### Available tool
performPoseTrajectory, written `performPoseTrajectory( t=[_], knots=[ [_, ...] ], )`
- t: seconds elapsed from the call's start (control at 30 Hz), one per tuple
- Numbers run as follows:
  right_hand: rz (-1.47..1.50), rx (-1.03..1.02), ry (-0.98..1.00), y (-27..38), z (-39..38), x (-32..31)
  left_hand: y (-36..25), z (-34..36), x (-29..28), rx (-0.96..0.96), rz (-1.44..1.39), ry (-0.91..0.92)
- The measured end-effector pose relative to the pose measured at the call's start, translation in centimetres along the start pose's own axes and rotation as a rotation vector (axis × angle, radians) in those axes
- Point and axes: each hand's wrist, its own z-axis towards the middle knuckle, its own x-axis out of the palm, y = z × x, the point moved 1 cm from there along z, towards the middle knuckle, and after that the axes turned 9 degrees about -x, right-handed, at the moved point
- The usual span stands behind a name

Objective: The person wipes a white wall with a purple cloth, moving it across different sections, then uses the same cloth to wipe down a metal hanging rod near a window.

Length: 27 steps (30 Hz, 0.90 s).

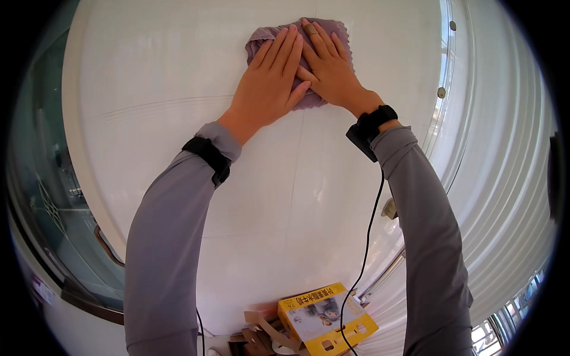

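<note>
A mauve cloth (261, 43) with a scalloped edge lies against a broad white panel (255, 178), near the top of the view. My left hand (268, 77) rests flat on the cloth's left part, fingers stretched out and thumb pointing right. Beside it, my right hand (329, 65) lies flat on the right part, fingers stretched and slightly spread, with a ring on one finger. The hands touch or nearly touch in the middle. Some cloth is bunched at its upper left corner; the part under my palms is hidden.
Below stands a yellow printed carton (326, 317) beside an opened brown cardboard box (261, 332). A black cable (369, 228) hangs from the band on my right wrist. White pleated curtain (504, 148) runs along the right; dark glass (44, 154) is at left.
</note>
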Motion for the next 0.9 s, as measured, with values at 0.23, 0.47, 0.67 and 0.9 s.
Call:
performPoseTrajectory(
  t=[0.23,0.47,0.67,0.9],
  knots=[
    [-0.008,-0.033,0.057,-1.6,-0.7,0.6,-0.2,0.2,2.1,-0.006,0.035,-0.045],
    [0.008,0.016,-0.048,0.3,0.3,0.9,0.2,-0.4,0.9,-0.017,0.067,-0.032],
    [-0.065,0.091,0.004,2.4,0.1,-0.2,-0.7,-0.9,0.9,0.017,0.398,-0.255],
    [0.159,0.361,0.054,15.2,-9.5,1.1,-6.1,-14.2,-0.3,-0.187,0.101,0.157]
  ],
)
